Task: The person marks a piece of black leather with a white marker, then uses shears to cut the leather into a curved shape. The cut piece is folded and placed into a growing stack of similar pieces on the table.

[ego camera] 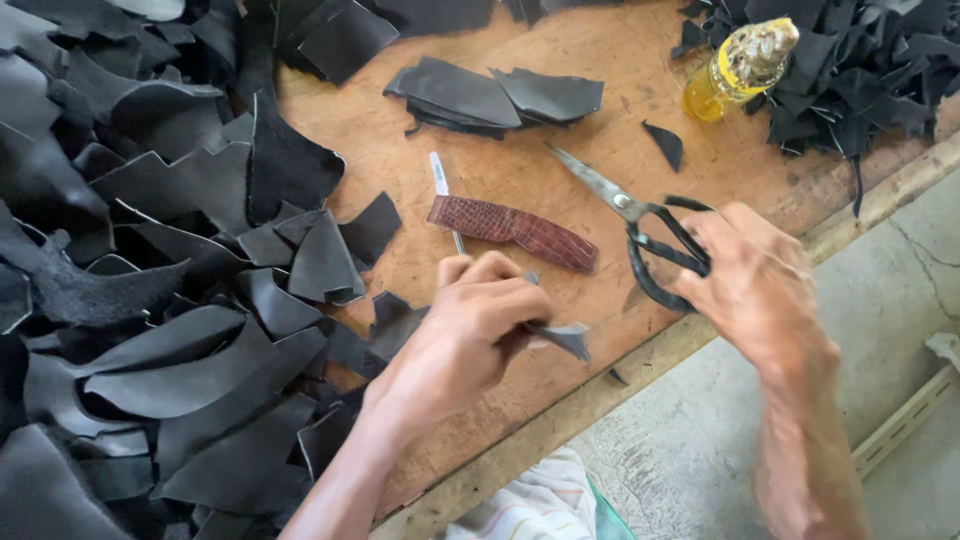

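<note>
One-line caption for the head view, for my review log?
Left hand pinches a small dark leather scrap while right hand grips black scissors over a wooden table strewn with black leather offcuts.

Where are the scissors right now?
The scissors lie on the wooden table right of centre, blades closed and pointing up-left; the right hand rests on their black handles, just right of the reddish-brown leather strip.
</note>
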Motion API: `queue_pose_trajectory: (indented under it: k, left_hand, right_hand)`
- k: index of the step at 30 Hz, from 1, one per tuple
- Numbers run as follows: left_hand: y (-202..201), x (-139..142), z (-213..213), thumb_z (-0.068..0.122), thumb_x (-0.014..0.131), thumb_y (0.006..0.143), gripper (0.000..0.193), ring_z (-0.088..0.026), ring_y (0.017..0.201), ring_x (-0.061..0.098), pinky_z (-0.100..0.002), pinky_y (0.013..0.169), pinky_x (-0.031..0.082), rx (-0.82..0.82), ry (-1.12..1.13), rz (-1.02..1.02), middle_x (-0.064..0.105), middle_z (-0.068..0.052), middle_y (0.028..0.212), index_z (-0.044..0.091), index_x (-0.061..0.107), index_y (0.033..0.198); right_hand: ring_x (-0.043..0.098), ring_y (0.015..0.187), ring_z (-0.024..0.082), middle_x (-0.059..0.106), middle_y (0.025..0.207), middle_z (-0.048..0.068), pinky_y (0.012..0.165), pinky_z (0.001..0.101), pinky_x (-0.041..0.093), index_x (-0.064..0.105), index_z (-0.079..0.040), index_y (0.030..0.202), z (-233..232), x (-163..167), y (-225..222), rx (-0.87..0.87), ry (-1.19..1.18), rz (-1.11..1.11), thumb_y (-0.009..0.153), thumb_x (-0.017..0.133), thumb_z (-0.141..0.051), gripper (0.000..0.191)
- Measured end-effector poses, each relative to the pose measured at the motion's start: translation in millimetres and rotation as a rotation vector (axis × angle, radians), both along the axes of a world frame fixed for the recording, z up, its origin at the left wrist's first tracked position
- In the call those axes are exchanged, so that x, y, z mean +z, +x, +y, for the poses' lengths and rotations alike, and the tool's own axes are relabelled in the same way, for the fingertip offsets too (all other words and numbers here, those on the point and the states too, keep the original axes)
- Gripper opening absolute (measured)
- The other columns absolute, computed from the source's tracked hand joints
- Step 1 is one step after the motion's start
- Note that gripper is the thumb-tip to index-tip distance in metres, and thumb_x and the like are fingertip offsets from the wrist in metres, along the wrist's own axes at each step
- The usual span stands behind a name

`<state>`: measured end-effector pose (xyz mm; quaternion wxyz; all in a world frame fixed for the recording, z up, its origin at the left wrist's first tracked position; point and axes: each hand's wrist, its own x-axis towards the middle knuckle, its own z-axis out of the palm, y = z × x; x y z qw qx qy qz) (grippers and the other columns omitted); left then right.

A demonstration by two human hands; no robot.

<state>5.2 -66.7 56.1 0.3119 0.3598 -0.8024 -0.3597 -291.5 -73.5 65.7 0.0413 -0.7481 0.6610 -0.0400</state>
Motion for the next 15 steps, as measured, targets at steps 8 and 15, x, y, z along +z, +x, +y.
queue_pose_trajectory:
  k: [8, 15]
  left_hand:
    - [30.2, -54.3, -8.3, 0.003, 0.079, 0.091, 0.016, -0.008, 0.062, 0.059, -0.022, 0.049, 0.041, 0.583, 0.888, 1.088, 0.074, -0.005, 0.092, 0.001, 0.072, 0.105]
    - [44.7, -71.1, -11.9, 0.015, 0.060, 0.100, 0.026, -0.025, 0.091, 0.073, -0.034, 0.077, 0.058, 0.390, 1.024, 1.360, 0.076, -0.021, 0.108, -0.005, 0.068, 0.113]
  right_hand:
    - [0.070, 0.075, 0.011, 0.071, 0.089, 0.002, 0.066, 0.0265, 0.059, 0.066, -0.002, 0.109, 19.6, -27.9, 25.5, -0.114, 0.040, -0.977, 0.078, 0.082, -0.010, 0.035]
    - [0.060, 0.053, 0.008, 0.062, 0.066, 0.001, 0.049, 0.0233, 0.048, 0.060, -0.005, 0.092, 33.8, -80.6, 85.4, -0.205, 0.078, -1.217, 0.085, 0.075, -0.005, 0.016]
